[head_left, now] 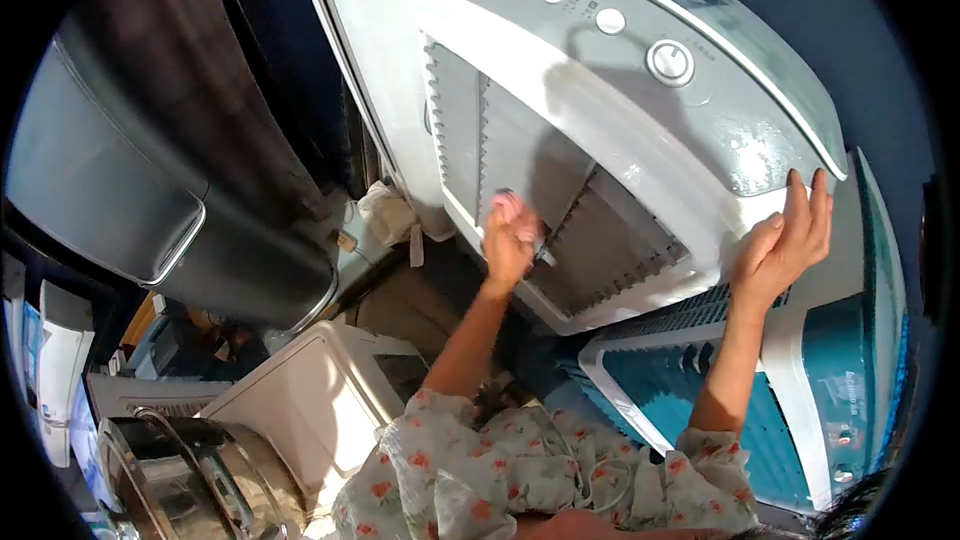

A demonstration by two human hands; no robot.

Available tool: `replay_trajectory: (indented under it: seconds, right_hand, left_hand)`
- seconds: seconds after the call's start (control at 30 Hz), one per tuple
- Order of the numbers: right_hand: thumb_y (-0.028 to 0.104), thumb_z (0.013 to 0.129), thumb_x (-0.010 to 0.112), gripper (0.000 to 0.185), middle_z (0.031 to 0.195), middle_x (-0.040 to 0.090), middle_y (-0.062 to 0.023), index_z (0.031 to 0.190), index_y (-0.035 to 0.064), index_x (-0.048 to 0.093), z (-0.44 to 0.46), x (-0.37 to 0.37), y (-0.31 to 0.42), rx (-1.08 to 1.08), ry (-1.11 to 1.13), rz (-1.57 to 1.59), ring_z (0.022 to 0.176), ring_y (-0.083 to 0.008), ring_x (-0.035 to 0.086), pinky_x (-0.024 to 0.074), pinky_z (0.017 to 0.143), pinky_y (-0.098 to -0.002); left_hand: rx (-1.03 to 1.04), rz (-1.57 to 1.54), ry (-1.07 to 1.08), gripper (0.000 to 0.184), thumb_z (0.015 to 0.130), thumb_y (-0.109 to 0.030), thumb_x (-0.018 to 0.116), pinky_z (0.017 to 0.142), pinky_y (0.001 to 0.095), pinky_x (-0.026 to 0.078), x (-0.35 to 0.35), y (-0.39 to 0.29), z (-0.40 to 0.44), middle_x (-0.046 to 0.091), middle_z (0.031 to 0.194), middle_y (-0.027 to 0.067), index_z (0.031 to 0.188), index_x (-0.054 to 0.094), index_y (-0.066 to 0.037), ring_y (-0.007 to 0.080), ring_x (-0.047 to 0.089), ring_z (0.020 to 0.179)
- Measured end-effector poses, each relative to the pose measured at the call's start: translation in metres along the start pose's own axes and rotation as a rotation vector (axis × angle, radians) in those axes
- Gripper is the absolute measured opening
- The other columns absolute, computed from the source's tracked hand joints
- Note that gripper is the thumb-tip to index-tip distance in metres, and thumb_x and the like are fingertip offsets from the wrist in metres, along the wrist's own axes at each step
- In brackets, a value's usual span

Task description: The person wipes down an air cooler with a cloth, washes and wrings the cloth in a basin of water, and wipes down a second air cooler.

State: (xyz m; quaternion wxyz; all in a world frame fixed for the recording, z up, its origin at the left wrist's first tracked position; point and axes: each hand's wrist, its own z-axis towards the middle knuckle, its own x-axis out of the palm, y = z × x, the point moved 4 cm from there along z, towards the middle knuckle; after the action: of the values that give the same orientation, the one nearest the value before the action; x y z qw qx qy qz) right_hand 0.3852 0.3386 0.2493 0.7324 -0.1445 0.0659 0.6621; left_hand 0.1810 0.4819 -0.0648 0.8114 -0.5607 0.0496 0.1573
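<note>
A large white and grey air cooler (640, 90) with knobs along its top panel leans across the upper view. My left hand (510, 245) is closed on a small crumpled pink cloth (507, 205), in front of the cooler's louvred grille (600, 240). Some blur lies over these fingers. On the right, my right hand (785, 245) rests with fingers stretched against the cooler's lower right corner, just under the wet, shiny end of the panel. It holds nothing.
A teal and white cooler (690, 390) stands close below my right arm. To the left are a black cylindrical bin (150, 180), a beige box-shaped appliance (300, 410) and shiny metal pots (200, 480). A crumpled pale bag (385, 215) lies beside the white cooler.
</note>
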Motion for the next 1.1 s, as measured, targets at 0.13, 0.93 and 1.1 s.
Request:
replay_trajectory:
  seconds: [0.13, 0.93, 1.1]
  right_hand:
    - [0.013, 0.083, 0.039, 0.040, 0.134, 0.042, -0.0162, 0.119, 0.0061, 0.054, -0.001, 0.000, 0.000, -0.005, 0.005, 0.016, 0.123, -0.0342, 0.036, 0.0221, 0.103, -0.0428]
    - [0.021, 0.092, 0.032, 0.039, 0.136, 0.041, -0.0126, 0.123, 0.0066, 0.051, -0.005, 0.003, 0.001, -0.046, 0.020, -0.034, 0.128, -0.0301, 0.031, 0.0177, 0.105, -0.0418]
    - [0.018, 0.092, 0.033, 0.038, 0.136, 0.041, -0.0115, 0.123, 0.0071, 0.051, -0.003, 0.002, 0.000, -0.066, 0.004, -0.004, 0.128, -0.0294, 0.031, 0.0180, 0.105, -0.0414]
  left_hand:
    - [0.188, 0.030, -0.025, 0.027, 0.069, -0.006, 0.057, 0.084, 0.0359, 0.045, 0.000, -0.017, -0.029, 0.059, 0.098, 0.0147, 0.094, 0.067, -0.006, 0.0323, 0.057, 0.091]
    - [0.126, 0.455, -0.121, 0.024, 0.069, -0.007, 0.059, 0.079, 0.0393, 0.044, -0.079, 0.072, 0.145, 0.052, 0.100, 0.0148, 0.090, 0.068, -0.011, 0.0328, 0.050, 0.093]
    - [0.232, 0.398, -0.175, 0.034, 0.069, -0.002, 0.056, 0.087, 0.0377, 0.043, -0.075, 0.048, 0.095, 0.055, 0.109, 0.0165, 0.100, 0.067, -0.012, 0.0330, 0.051, 0.102]
